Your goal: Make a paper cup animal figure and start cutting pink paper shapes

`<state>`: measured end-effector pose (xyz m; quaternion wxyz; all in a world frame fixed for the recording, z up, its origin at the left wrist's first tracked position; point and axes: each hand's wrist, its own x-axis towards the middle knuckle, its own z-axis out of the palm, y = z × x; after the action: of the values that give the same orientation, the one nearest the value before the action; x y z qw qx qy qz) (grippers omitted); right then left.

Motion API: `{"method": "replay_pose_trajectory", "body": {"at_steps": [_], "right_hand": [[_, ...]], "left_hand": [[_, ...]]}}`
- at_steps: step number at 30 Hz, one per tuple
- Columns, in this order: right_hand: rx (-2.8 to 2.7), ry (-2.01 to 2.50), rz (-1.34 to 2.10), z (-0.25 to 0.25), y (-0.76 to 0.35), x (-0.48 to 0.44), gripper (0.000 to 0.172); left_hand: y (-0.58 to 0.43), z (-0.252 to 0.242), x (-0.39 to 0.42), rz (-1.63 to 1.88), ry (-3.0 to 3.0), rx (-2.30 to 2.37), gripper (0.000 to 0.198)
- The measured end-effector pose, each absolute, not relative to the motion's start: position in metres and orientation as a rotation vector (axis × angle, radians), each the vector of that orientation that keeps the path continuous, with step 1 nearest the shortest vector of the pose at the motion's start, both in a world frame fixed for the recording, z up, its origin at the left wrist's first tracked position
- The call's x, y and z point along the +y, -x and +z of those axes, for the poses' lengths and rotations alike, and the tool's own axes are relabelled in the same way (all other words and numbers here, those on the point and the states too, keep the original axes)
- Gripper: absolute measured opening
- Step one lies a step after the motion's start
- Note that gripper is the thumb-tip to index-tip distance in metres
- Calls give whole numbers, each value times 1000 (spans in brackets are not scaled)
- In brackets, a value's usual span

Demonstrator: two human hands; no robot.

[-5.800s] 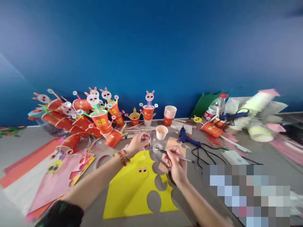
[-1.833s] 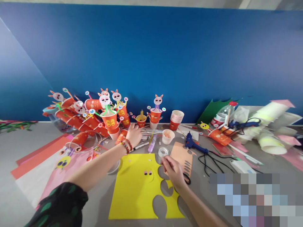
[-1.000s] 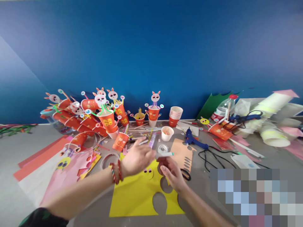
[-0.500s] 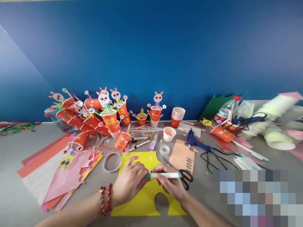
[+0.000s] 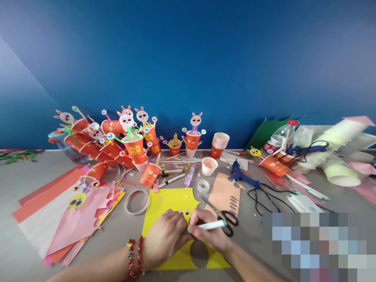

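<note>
My right hand (image 5: 207, 231) grips a white marker (image 5: 212, 225) with a green end, held in a writing grip and slanting up to the right. Close beside it, my left hand (image 5: 166, 233) has its fingers curled, and a green marker cap (image 5: 187, 231) shows at its fingertips. Between the hands peeks a yellow cut-out face (image 5: 185, 213) with two dark eyes; its lower part is hidden by my fingers. Under both hands lies a yellow sheet (image 5: 164, 197) with rounded holes cut from it. Black-handled scissors (image 5: 229, 217) rest just right of my right hand.
Left are stacked coloured papers (image 5: 70, 231) and a tape roll (image 5: 136, 201). Red cups with rabbit figures (image 5: 133, 147) crowd the back left. Right of the sheet lie a peach sheet (image 5: 221, 192), a blue glue gun (image 5: 243, 176) with a black cord, and a plastic bottle (image 5: 282, 137).
My right hand has turned the marker from nearly level to slanted and drawn it closer to my left hand. The eyes on the yellow face now show more fully between my hands.
</note>
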<state>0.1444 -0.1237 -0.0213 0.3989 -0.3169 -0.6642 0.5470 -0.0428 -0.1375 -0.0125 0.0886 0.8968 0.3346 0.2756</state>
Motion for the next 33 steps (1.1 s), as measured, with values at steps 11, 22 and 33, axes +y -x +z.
{"method": "replay_pose_trajectory", "body": {"at_steps": [11, 22, 33], "right_hand": [[-1537, 956, 1302, -30, -147, -119, 34], [-1509, 1014, 1208, -30, -157, -112, 23], [-1395, 995, 1141, -33, -160, -109, 23]], "left_hand": [[58, 4, -99, 643, -2853, 1053, 36], [46, 7, 36, 163, -2951, 1635, 11], [49, 29, 36, 603, -2877, 1370, 12]]}}
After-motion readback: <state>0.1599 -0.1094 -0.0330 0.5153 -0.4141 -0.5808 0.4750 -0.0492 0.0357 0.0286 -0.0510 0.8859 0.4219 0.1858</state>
